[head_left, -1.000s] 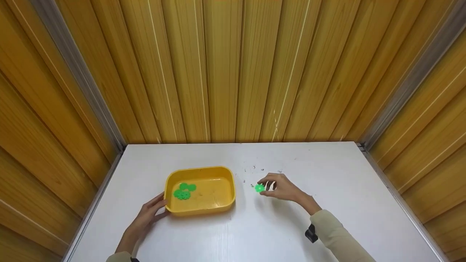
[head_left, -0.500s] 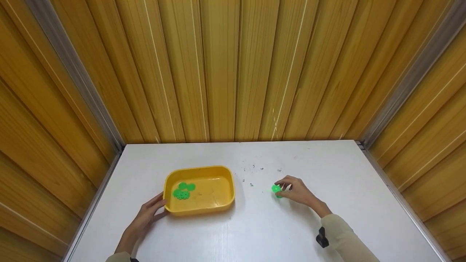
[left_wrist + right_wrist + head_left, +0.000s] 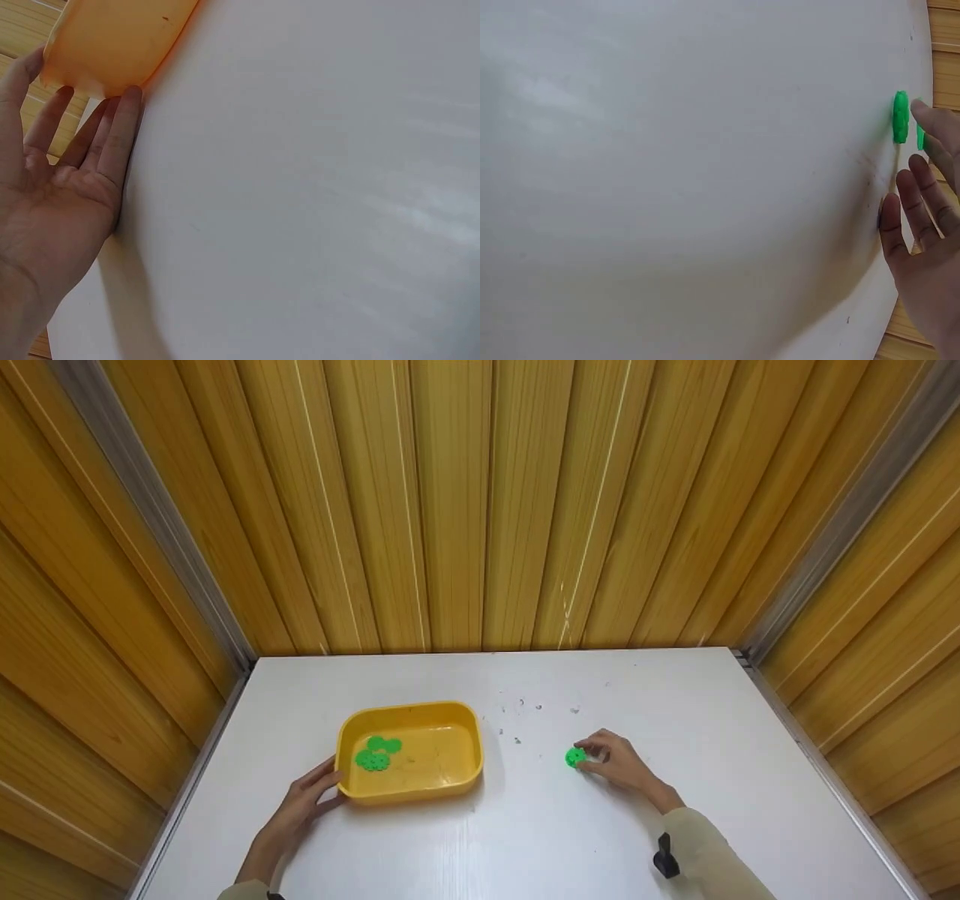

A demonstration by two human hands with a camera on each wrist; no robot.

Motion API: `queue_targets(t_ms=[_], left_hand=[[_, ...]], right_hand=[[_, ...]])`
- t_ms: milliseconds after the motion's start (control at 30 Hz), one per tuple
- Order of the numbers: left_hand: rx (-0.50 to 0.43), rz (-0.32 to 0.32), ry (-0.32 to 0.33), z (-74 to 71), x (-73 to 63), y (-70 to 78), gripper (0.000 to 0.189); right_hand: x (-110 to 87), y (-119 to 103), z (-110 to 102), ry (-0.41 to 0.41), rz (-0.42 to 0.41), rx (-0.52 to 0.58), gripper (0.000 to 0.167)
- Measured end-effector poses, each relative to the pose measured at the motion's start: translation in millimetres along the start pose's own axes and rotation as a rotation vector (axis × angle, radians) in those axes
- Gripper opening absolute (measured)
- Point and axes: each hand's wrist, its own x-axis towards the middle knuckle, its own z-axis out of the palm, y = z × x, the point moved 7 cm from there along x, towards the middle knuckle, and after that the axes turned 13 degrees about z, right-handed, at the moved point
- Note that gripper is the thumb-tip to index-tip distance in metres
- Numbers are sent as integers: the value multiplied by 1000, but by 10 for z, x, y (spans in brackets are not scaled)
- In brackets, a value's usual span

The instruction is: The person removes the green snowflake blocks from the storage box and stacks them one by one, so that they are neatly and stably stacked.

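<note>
The notched, round green plastic disc [image 3: 574,757] is at or just above the white bench [image 3: 480,862], well to the right of the tray, and my right hand [image 3: 619,761] pinches its edge between thumb and fingertip. My right wrist's view shows a second green disc [image 3: 901,118] edge-on, close to the bench and slightly apart from the held one. I would hold the two parallel and grip only the rim, lightly; squeezing hard could, I think, flip so small a piece. Farther out, the rectangular, round-cornered yellow plastic tray [image 3: 409,794] has a cluster of green discs [image 3: 375,759] in its left part. My left hand [image 3: 300,806] holds its left end, thumb at the rim, fingers against the outer wall; gentle pressure should suffice there.
</note>
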Motion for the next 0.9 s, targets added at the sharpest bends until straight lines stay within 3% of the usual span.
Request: queue_targets(t_ms=[233,900], left_hand=[[12,-5,9,10,-8,1,69],[-8,0,10,-4,2,-18,66]], right_hand=[[-19,-16,23,14,-53,0,32],[-5,18,63,-12,-3,-19,36]])
